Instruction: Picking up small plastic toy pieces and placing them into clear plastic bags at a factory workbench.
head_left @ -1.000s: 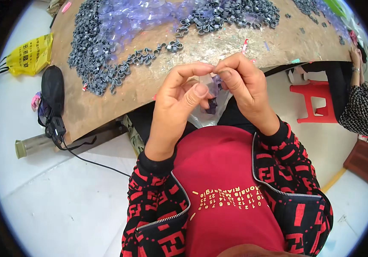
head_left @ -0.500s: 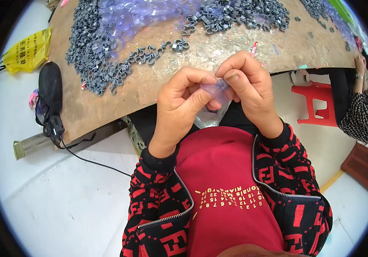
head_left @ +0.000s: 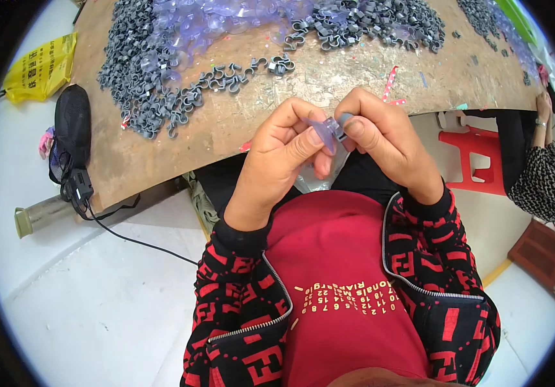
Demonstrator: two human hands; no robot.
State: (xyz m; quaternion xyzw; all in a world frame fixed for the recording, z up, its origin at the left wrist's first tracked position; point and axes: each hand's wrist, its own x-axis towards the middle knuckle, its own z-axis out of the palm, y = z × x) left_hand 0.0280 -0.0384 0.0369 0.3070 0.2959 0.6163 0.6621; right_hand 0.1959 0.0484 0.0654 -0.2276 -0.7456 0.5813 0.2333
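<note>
My left hand pinches a clear purple suction cup between thumb and fingers, just past the table's near edge. Against the cup's neck, my right hand grips a grey plastic clip, partly covered by the thumb and fingertips. Cup and clip touch; whether they are locked together I cannot tell. A pile of grey clips lies at the table's left, with a heap of purple suction cups beyond it and more grey clips at the far right of that heap.
The worn wooden table curves around in front of me. To its left are a yellow bag, a black pouch with a cable, and a cylindrical container. A red stool and another person's arm are at the right.
My hands have turned and drawn slightly apart, so the clip beside the suction cup now shows. The head view has shifted slightly; red-and-white strips on the table now show more fully.
</note>
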